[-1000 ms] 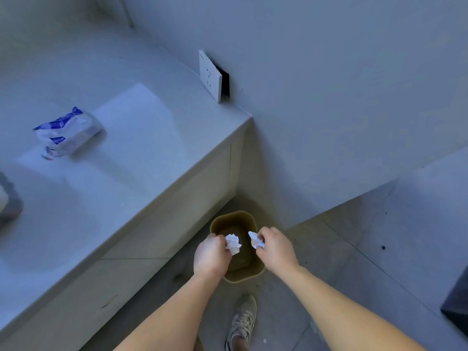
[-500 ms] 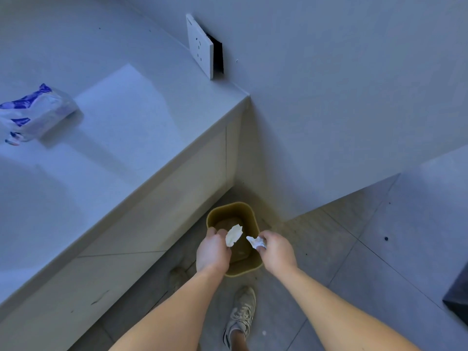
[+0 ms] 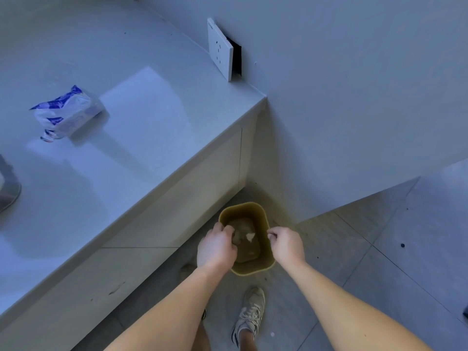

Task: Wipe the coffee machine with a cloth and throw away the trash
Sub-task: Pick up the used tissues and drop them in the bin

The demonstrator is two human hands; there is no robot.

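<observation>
Fingers (image 3: 229, 230) of the left hand (image 3: 215, 248) curl loosely over the left rim of the bin (image 3: 266, 219), the tips reaching down into its opening; no paper shows in them. The right hand (image 3: 287, 243) hovers at the bin's right rim with thumb and forefinger pinched together at the tip, and whether anything small sits between them cannot be told. Both bare forearms reach in from the bottom edge toward the bin.

The bin is a small olive-brown tub with rounded corners, standing on the tiled floor (image 3: 367, 262) in the corner where the cabinet (image 3: 177, 211) meets the wall (image 3: 354, 110). Inside it lies crumpled trash (image 3: 249, 236): a pale scrap shows just right of the left fingertips, with duller wads around and beneath it.

A sneaker (image 3: 250, 314) stands on the floor just below the bin, between the forearms.

Above the cabinet runs the pale surface (image 3: 152, 138). A crinkled blue-and-white pack (image 3: 67, 114) lies on it, well apart from the bin, toward the upper left. At the far left edge a dark rounded thing (image 3: 8, 191) is cut off by the picture, too little of it visible to identify. A white socket plate (image 3: 219, 48) hangs tilted off the wall above the surface's far corner, a dark gap behind it
</observation>
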